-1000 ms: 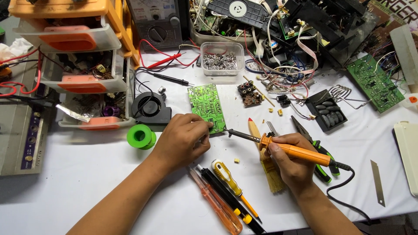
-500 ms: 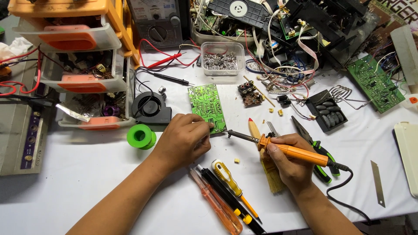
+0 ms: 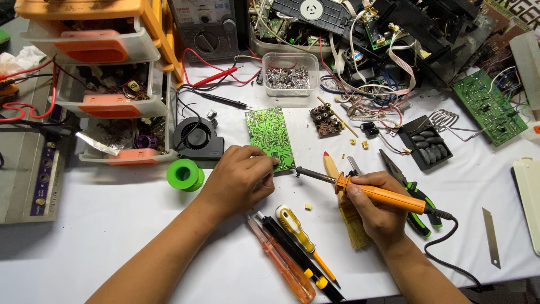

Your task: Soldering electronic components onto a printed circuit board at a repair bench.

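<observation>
A: Item one?
B: Green circuit board (image 3: 271, 137), flat on the white counter (image 3: 112, 225). Left hand (image 3: 239, 180) pinches its near corner, fingers closed on the edge.

A: Tool?
B: Orange soldering iron (image 3: 371, 192), grasped pen-style in the right hand (image 3: 379, 211), tip touching the board's near right corner.

A: Around the board?
B: Green solder spool (image 3: 184, 174) and black fan (image 3: 196, 138) to its left; screwdrivers (image 3: 292, 253) nearer; pliers (image 3: 410, 194) right.

A: Handling note?
B: Probably best to pin the board still, keep fingers off the tip.

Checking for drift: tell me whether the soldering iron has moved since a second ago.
No. The soldering iron in the right hand keeps its tip at the green circuit board's near corner, as before.
</observation>
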